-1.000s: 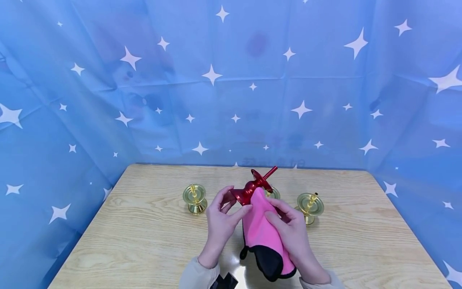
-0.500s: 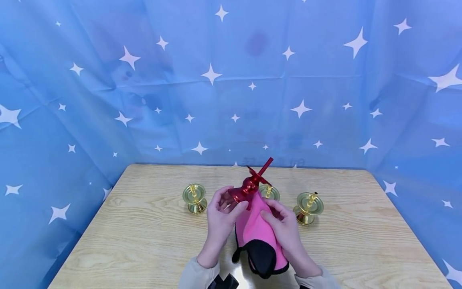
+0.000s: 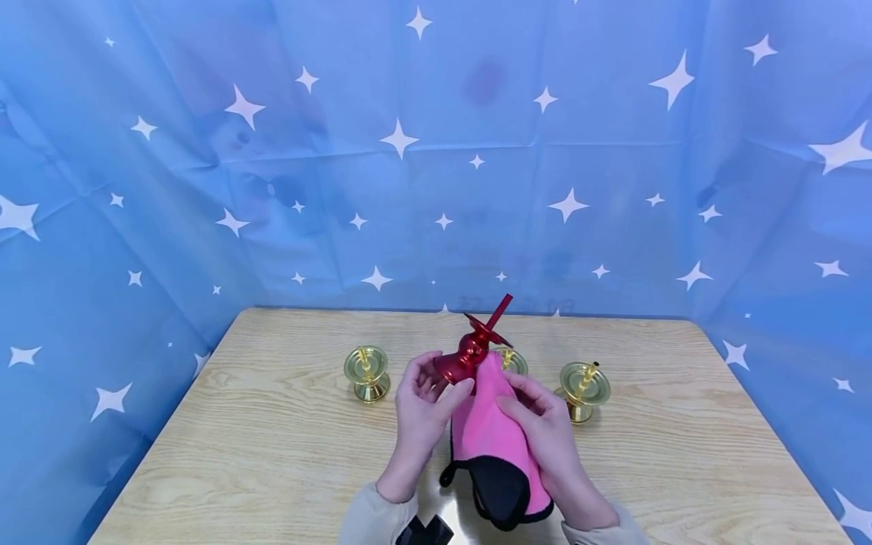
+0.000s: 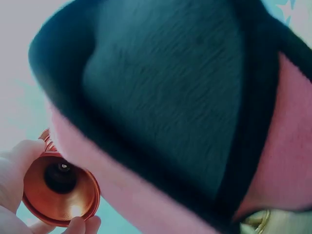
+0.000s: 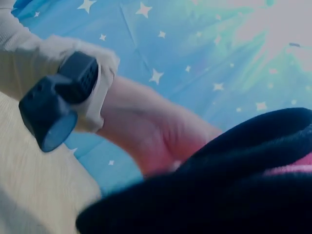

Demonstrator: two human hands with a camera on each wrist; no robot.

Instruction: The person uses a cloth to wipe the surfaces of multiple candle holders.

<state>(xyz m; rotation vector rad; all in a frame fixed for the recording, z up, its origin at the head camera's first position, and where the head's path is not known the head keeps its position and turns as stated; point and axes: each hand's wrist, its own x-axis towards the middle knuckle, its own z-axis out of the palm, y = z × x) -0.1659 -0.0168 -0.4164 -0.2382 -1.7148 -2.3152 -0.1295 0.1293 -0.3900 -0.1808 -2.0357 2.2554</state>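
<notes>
In the head view my left hand grips a shiny red candle holder by its flared base, tilted with its spike up and to the right. My right hand pinches a pink cloth with black edging, its upper tip against the holder's stem below the dish. The cloth's lower part hangs down with a black side folded out. From the left wrist view, the hollow underside of the candle holder faces the camera, with fingers around its rim. In the right wrist view the dark cloth hides the right hand.
Gold candle holders stand on the wooden table: one at the left, one at the right, and one behind the cloth, partly hidden. A blue star-patterned curtain encloses the table.
The red candle holder has tipped more upright and shifted slightly left. The cloth's tip slid down the stem, then back up, with the right hand moving along.
</notes>
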